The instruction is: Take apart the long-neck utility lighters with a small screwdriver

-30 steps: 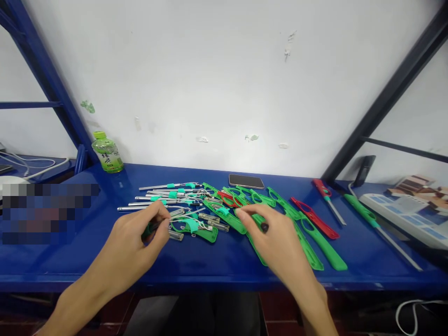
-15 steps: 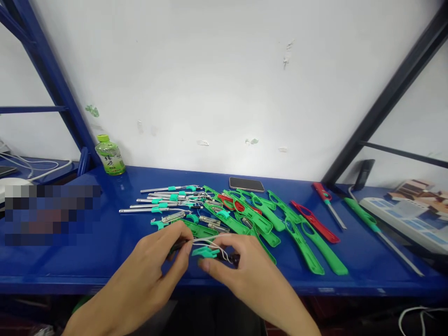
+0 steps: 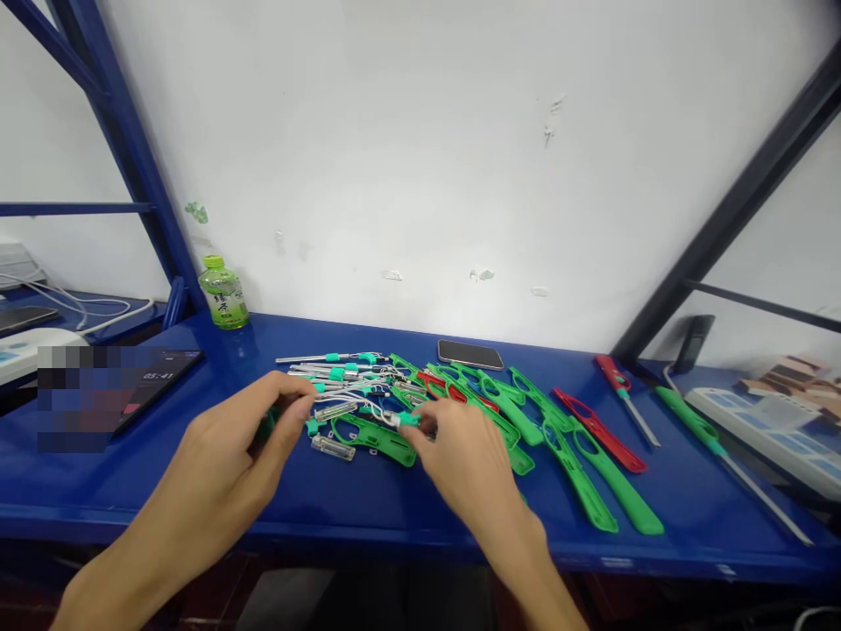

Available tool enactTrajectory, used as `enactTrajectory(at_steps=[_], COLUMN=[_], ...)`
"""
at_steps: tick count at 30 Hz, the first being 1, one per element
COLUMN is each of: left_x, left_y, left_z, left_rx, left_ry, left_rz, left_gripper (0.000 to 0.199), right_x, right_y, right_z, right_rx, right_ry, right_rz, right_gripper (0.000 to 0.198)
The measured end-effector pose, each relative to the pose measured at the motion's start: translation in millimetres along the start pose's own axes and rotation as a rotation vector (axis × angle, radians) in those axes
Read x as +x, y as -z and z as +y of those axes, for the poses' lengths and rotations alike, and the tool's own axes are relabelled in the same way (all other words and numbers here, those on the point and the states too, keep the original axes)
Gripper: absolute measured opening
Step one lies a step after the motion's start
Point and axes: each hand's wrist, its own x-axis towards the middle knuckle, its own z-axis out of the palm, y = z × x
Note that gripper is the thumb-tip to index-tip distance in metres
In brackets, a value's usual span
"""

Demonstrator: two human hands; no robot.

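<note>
My left hand (image 3: 246,456) is closed, thumb against fingers, at the left of a pile of lighter parts. White wires (image 3: 348,396) run out of its fingertips towards my right hand; a dark green bit inside the left grip is mostly hidden. My right hand (image 3: 469,451) pinches a teal trigger piece (image 3: 408,420) at the other end of those wires. Between the hands lie a green lighter shell half (image 3: 381,440) and a clear fuel tank (image 3: 333,448). Behind them are several metal lighter tubes (image 3: 308,359) with teal pieces.
More green shell halves (image 3: 584,478) and a red shell (image 3: 601,429) lie to the right, beside a red lighter (image 3: 614,379) and a green lighter (image 3: 687,416). A phone (image 3: 469,354), a bottle (image 3: 223,294), a tablet (image 3: 161,381) and a power strip (image 3: 762,429) also sit on the blue table (image 3: 342,508).
My hands have moved apart, the left one leftward, with white wires stretched between them. The green shell half and clear tank now show between the hands. The view has shifted slightly left.
</note>
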Motion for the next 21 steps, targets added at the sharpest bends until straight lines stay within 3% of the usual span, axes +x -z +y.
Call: enactTrajectory(at_steps=[4, 7, 9, 12, 21], left_x=[2.8, 0.6, -2.3, -6.3, -8.3], left_y=[1.6, -6.8, -13.1, -19.9, -28.1], left_z=[-10.6, -10.3, -5.8, 4.7, 19.1], left_rx=[-0.082, -0.147, -0.202, -0.270, -0.404], left_ry=[0.077, 0.087, 0.097, 0.120, 0.085], left_rz=[-0.095, -0.143, -0.199, -0.310, -0.467], left_gripper=[0.032, 0.032, 0.030, 0.032, 0.038], right_x=[20.9, 2.6, -19.6, -47.8, -67.4], right_y=[5.1, 12.4, 18.0, 24.7, 40.1], right_z=[8.8, 19.5, 25.9, 30.9, 39.6], right_rx=[-0.002, 0.064, 0.256, 0.448, 0.456], right_ry=[0.016, 0.007, 0.043, 0.069, 0.140], right_rz=[0.074, 0.155, 0.225, 0.167, 0.016], right_gripper=[0.016, 0.020, 0.033, 0.035, 0.045])
